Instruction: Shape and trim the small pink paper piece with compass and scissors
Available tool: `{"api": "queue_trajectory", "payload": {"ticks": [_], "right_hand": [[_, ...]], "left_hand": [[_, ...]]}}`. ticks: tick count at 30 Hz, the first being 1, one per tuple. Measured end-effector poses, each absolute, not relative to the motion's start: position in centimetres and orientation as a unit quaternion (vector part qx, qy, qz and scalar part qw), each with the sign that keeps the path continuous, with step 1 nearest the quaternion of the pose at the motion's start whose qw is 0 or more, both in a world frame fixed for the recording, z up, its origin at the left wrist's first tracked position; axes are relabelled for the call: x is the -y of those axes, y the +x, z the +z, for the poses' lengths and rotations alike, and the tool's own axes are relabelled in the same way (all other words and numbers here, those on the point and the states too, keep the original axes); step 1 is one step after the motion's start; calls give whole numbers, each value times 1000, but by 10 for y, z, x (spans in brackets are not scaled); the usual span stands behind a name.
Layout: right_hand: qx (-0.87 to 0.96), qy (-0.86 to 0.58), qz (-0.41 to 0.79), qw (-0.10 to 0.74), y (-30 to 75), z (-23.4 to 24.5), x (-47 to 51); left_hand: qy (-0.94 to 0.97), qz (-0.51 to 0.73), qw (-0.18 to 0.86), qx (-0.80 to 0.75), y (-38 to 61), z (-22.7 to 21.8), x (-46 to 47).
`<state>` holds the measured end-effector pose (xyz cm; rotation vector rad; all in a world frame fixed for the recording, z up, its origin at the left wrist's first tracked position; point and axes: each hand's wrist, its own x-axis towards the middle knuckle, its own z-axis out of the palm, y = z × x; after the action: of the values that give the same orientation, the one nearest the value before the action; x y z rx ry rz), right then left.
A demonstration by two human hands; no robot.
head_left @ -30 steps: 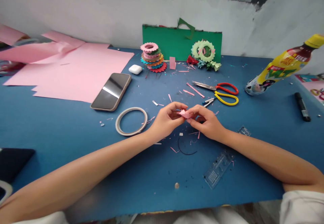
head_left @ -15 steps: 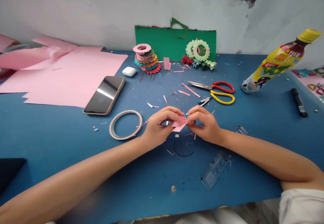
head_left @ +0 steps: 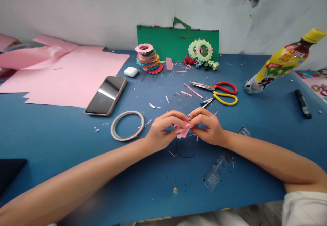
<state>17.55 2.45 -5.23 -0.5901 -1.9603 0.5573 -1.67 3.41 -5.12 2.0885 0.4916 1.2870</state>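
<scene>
Clock directions here are taken from the folded pink paper (head_left: pixel 182 131) between the two hands. Large pink sheets (head_left: pixel 66 79) spread over the blue table (head_left: pixel 46 127) toward ten o'clock, with a phone (head_left: pixel 105 96) at their near edge. A tape roll (head_left: pixel 124 138) lies flat at nine, and a white case (head_left: pixel 131 71) sits between ten and eleven. A stack of toothed paper rings (head_left: pixel 149 61) stands at eleven. The left hand (head_left: pixel 162 129) pinches the paper's left side between thumb and fingers. At twelve, a green board (head_left: pixel 178 44) leans against the wall (head_left: pixel 107 21). The right hand (head_left: pixel 208 127) grips the paper's right edge, its fingers closed and nearly meeting the left ones. Pale green rings (head_left: pixel 209 51) stand between twelve and one; scissors (head_left: pixel 213 89) lie between one and two. A tilted bottle (head_left: pixel 281 64) appears at two, and a black marker (head_left: pixel 303 103) near three.
</scene>
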Motion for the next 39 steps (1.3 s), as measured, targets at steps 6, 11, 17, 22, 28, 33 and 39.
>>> {"api": "queue_trajectory", "payload": {"ticks": [6,11,17,22,28,33,39], "right_hand": [[787,-244,269,499,176,-50,-22],[761,-270,348,476,176,-51,-22],[745,-301,377,461,176,-56,-23],[750,-291,384,454,175,-56,-23],[795,-338,287,414,181,-48,-30],[843,-441,0,307,217,-44,-68],[847,-498,37,184,253,-40,-97]], "left_hand": [[768,485,361,-212,-18,-51,-33],[759,474,385,-225,-18,-52,-33],[763,474,379,-223,-18,-53,-33],[747,482,393,-235,-17,-52,-31],[718,466,440,-272,-15,-46,-31],[620,456,542,-338,-13,-41,-35],[590,484,560,-323,-15,-44,-37]]}}
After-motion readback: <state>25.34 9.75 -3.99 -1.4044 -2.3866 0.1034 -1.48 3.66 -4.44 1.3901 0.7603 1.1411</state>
